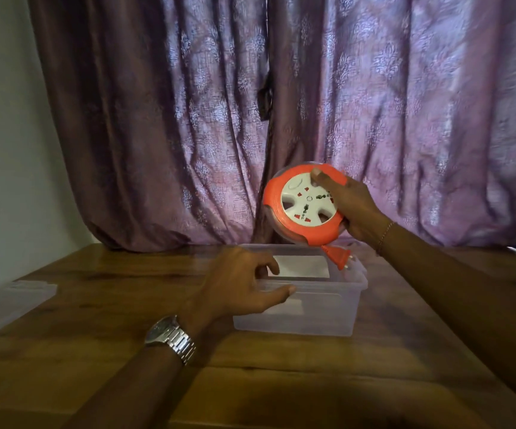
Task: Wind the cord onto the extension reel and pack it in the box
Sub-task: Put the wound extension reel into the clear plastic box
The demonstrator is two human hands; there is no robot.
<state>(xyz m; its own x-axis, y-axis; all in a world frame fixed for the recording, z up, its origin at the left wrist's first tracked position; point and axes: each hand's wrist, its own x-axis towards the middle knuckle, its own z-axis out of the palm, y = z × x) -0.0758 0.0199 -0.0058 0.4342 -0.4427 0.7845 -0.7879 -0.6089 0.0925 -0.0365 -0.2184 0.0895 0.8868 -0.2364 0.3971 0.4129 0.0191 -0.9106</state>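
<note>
Reel (304, 204) above box (300, 308) (lid (9, 305) leftward)

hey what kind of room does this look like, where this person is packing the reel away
Probably a room in a home, perhaps a bedroom or living room, not a workshop. Heavy purple patterned curtains hang behind a wooden table, where a clear plastic storage box sits; the wall is plain and pale.

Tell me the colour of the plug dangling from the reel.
Orange plug, clearest in the head view.
</note>
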